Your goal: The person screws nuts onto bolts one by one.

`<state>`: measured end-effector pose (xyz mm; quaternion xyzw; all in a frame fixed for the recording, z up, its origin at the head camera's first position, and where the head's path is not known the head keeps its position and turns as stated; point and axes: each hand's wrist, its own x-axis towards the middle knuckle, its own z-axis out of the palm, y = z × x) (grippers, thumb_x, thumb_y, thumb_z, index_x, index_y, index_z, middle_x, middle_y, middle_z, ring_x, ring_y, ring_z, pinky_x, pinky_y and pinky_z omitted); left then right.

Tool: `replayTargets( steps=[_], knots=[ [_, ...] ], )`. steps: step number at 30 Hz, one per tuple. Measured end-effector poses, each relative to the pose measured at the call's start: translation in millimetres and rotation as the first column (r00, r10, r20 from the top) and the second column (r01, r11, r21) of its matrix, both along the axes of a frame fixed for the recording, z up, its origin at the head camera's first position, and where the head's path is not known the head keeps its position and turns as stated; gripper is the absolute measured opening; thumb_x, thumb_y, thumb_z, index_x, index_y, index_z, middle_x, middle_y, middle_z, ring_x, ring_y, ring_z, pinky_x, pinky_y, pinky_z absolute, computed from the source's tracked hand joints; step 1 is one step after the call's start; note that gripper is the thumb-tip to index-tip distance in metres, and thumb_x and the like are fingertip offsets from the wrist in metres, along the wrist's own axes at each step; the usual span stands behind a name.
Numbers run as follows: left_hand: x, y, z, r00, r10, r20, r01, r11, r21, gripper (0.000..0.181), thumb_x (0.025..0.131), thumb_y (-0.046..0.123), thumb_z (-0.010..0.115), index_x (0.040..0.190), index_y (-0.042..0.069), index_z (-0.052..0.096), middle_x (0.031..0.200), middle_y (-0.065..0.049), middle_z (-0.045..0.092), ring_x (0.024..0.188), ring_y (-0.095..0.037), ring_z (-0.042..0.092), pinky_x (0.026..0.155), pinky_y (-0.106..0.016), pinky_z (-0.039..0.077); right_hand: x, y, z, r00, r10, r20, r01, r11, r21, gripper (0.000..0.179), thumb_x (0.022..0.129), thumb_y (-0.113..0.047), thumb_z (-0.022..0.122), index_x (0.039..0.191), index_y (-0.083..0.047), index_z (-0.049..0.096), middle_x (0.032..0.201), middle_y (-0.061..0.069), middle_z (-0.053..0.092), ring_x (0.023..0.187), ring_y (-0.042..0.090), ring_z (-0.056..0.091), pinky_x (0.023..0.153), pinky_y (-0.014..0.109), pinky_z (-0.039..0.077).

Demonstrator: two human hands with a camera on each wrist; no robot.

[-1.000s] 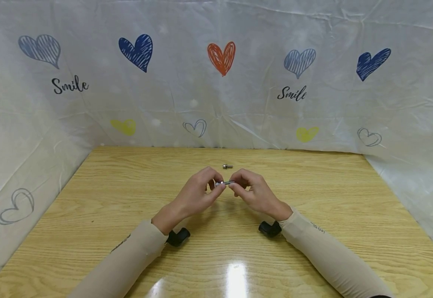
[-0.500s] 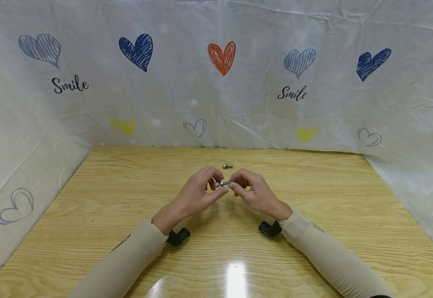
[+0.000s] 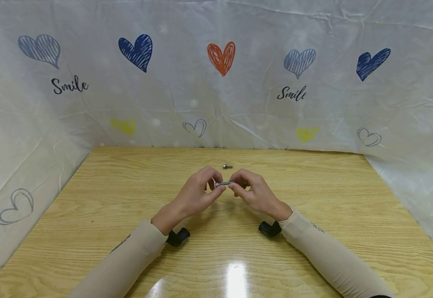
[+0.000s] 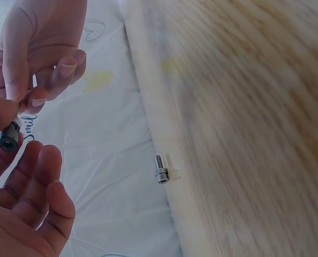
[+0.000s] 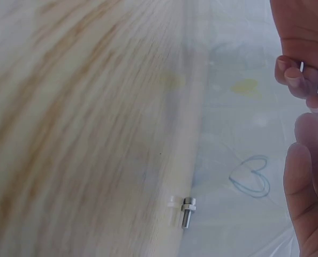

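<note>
A small silver bolt (image 3: 227, 183) with a socket head (image 4: 9, 141) is held level between the two hands above the table. My left hand (image 3: 197, 192) pinches the nut on the bolt's shank between thumb and forefinger, its other fingers loosely bent. The nut is mostly hidden by those fingertips. My right hand (image 3: 255, 192) grips the far end of the shank between thumb and forefinger. A second bolt (image 3: 227, 167), similar and with a nut near its head, lies on the table just beyond the hands.
The wood-grained table (image 3: 127, 174) is bordered by a white sheet (image 3: 253, 111) printed with hearts and words. Black wrist mounts (image 3: 179, 237) show under both sleeves, close to the tabletop.
Half a second ago my left thumb and forefinger were spread apart, with the nut showing between them. Now they have closed on it again. My right hand has kept its place.
</note>
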<state>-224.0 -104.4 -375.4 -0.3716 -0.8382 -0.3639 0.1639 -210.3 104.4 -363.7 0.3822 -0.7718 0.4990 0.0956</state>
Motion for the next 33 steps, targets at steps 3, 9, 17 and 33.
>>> replayTargets(
  steps=[3, 9, 17, 33],
  knots=[
    [-0.2, -0.8, -0.3, 1.0, 0.013, 0.016, -0.013, 1.0, -0.003, 0.004, 0.094, 0.016, 0.063, 0.094, 0.012, 0.061, 0.091, 0.002, 0.056, 0.075, -0.016, 0.054, 0.062, -0.031, 0.046, 0.0, 0.0, 0.3, 1.0, -0.001, -0.001, 0.001, 1.0, 0.002, 0.006, 0.094, 0.002, 0.057, 0.099, 0.001, 0.059, 0.083, 0.006, 0.062, 0.064, 0.01, 0.058, 0.055, 0.029, 0.048],
    [-0.1, -0.8, -0.3, 0.999, 0.029, 0.027, -0.028, 0.999, -0.026, 0.013, 0.098, 0.021, 0.057, 0.091, 0.012, 0.065, 0.091, 0.003, 0.056, 0.075, -0.009, 0.05, 0.063, -0.028, 0.045, 0.3, 0.0, 0.9, 1.0, -0.001, -0.002, 0.001, 1.0, 0.004, 0.006, 0.094, 0.002, 0.057, 0.1, 0.003, 0.059, 0.083, 0.006, 0.061, 0.064, 0.01, 0.058, 0.055, 0.03, 0.048],
    [0.3, -0.3, -0.2, 0.999, 0.011, 0.03, -0.01, 1.0, -0.013, 0.014, 0.092, 0.021, 0.067, 0.099, 0.011, 0.06, 0.094, 0.001, 0.056, 0.075, -0.015, 0.054, 0.066, -0.034, 0.049, 0.1, -0.1, 1.2, 1.0, -0.002, 0.013, 0.002, 1.0, 0.005, 0.006, 0.094, 0.002, 0.057, 0.099, 0.0, 0.059, 0.083, 0.007, 0.062, 0.065, 0.023, 0.06, 0.055, 0.029, 0.047],
    [-0.6, 0.9, 0.8, 1.0, -0.003, -0.007, 0.003, 1.0, -0.003, 0.014, 0.088, 0.008, 0.068, 0.093, 0.011, 0.056, 0.089, 0.001, 0.055, 0.075, -0.018, 0.056, 0.061, -0.03, 0.046, -0.3, 0.3, 0.4, 1.0, -0.004, -0.011, 0.004, 1.0, 0.0, 0.005, 0.093, 0.003, 0.058, 0.098, 0.002, 0.059, 0.08, 0.005, 0.061, 0.062, 0.01, 0.057, 0.054, 0.029, 0.046]
  ],
)
